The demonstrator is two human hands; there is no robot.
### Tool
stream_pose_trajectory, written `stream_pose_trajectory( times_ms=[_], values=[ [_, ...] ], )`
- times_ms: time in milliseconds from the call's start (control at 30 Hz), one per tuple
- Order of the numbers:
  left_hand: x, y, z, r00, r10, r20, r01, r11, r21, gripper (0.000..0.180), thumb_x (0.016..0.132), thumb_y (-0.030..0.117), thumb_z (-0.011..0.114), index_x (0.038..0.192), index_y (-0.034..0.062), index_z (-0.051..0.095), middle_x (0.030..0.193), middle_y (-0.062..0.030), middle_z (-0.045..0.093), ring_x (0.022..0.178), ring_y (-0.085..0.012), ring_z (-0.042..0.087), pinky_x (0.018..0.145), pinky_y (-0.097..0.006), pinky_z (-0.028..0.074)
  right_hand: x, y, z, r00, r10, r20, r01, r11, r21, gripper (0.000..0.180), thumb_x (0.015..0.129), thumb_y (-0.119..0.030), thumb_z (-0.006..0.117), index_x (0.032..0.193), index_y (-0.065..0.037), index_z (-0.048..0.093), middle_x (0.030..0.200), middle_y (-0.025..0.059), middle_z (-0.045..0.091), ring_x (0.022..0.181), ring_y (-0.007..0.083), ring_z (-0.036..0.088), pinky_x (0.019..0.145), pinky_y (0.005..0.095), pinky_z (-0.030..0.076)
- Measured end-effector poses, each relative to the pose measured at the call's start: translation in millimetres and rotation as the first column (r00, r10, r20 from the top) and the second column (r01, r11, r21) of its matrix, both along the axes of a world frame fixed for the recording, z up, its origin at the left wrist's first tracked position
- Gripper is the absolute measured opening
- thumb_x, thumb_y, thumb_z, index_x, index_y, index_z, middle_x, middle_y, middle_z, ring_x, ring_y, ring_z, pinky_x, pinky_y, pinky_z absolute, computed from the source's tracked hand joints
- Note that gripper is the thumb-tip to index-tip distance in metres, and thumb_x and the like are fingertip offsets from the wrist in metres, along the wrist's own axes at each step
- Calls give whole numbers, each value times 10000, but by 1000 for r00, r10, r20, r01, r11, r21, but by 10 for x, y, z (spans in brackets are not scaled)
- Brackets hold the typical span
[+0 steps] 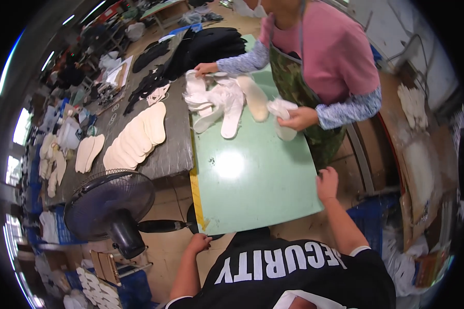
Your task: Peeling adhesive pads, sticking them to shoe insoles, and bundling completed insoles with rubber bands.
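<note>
A pale green tabletop (258,190) with a yellow strip along its left edge stretches out in front of me. At its near left corner is my left hand (200,242), fingers curled in against the corner. My right hand (328,184) grips the right edge, its fingers bent beside the rim. Across the table a person in a pink top and camouflage apron holds white insole-shaped pieces (283,119) in one hand. That person's other hand (206,69) touches a heap of white fluffy insoles (221,100). A cream insole (252,98) lies beside the heap.
To the left a grey worktable (178,139) carries a fanned row of cream insoles (136,136) and black pieces (206,46). A standing fan (111,206) is close to my left arm. Blue crates (371,221) stand at the right. Shelving with pale insoles (412,105) lines the right side.
</note>
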State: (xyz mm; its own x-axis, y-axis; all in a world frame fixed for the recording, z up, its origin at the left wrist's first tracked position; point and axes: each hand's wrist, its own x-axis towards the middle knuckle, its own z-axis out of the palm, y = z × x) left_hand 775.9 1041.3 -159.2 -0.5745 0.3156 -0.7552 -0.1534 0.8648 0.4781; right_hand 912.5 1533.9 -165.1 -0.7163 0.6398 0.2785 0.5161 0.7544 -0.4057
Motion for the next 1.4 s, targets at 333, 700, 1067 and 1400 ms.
stream_pose_trajectory(
  times_ms=[333, 700, 1067, 1400],
  values=[
    [-1588, 1460, 375, 761, 131, -635, 34, 970, 240, 206, 807, 156, 596, 947, 5, 586, 921, -191, 604, 886, -331, 581, 769, -381, 461, -745, -302, -253, 942, 122, 313, -138, 990, 30, 580, 777, -323, 619, 1270, -94, 415, 1366, 186, 304, 1288, 364, 245, 1050, 514, 185],
    [-3511, 2830, 538, 909, 282, 308, -393, 329, 859, 787, 793, 481, 636, 1380, 78, 302, 1367, -146, 398, 1247, -307, 387, 1039, -421, 319, -722, -245, -213, 910, 169, 378, -182, 983, -1, 632, 747, -321, 623, 1282, -80, 389, 1364, 221, 289, 1285, 404, 228, 1032, 547, 181],
    [-2774, 3125, 307, 765, -36, 643, -603, -389, 696, 781, 811, 336, 615, 1421, 87, 196, 1368, -230, 356, 1215, -478, 373, 1038, -586, 276, -770, -247, -242, 901, 193, 389, -203, 979, -16, 665, 730, -269, 639, 1296, -67, 355, 1377, 227, 268, 1283, 416, 219, 1021, 542, 182],
    [-2554, 2862, 286, 559, -67, 827, -816, -223, 534, 584, 880, 124, 428, 1402, 2, 196, 1359, -223, 373, 1214, -464, 391, 1043, -559, 289, -880, -204, -305, 953, 244, 180, -251, 968, 19, 518, 778, -236, 600, 1235, -49, 441, 1333, 220, 352, 1226, 397, 321, 1002, 513, 242]
  ],
)
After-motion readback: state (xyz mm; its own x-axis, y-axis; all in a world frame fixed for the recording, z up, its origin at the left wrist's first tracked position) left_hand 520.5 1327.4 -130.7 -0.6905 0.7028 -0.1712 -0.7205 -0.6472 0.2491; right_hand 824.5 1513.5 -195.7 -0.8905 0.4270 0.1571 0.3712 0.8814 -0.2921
